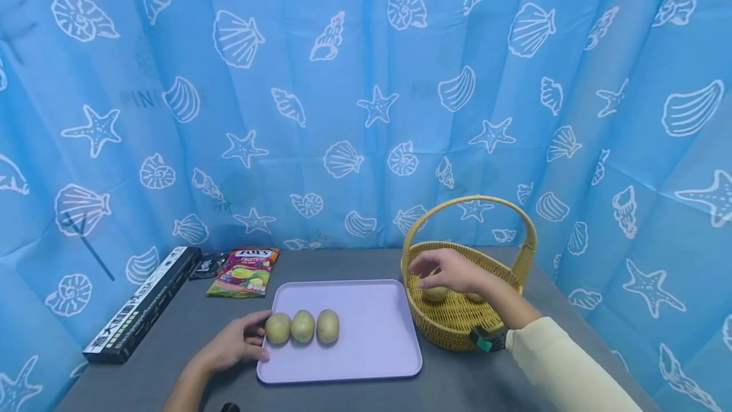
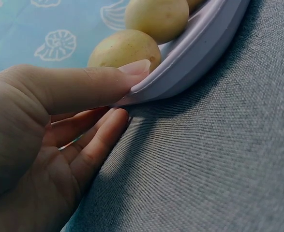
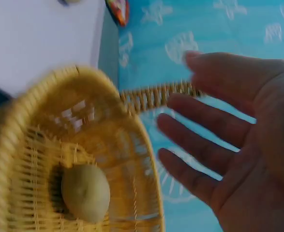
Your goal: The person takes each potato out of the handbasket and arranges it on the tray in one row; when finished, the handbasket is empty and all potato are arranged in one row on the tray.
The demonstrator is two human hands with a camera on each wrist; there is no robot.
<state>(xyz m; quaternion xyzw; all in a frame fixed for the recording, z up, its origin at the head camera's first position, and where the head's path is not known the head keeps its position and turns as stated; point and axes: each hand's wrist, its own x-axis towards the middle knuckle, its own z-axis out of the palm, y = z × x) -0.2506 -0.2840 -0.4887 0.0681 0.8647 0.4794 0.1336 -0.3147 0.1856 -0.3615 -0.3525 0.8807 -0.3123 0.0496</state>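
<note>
Three round, yellow-brown potatoes (image 1: 303,326) sit in a row on the left part of a lilac tray (image 1: 374,336). At the tray's left edge, my left hand (image 1: 231,342) pinches the rim; in the left wrist view its thumb (image 2: 132,70) lies over the rim beside the nearest potato (image 2: 127,48), with fingers below. My right hand (image 1: 452,270) is above the wicker basket (image 1: 457,320), holding nothing, its fingers spread loosely in the right wrist view. Inside the basket lie a potato (image 1: 436,294) and another (image 1: 474,296) partly hidden by the right arm.
The basket's tall handle (image 1: 479,198) arches over it. To the left are a long black-and-white box (image 1: 143,304), a small black packet (image 1: 208,266) and a Fox's fruits candy bag (image 1: 244,272) on the grey tabletop (image 1: 343,396). Behind hangs a blue seashell curtain (image 1: 366,164).
</note>
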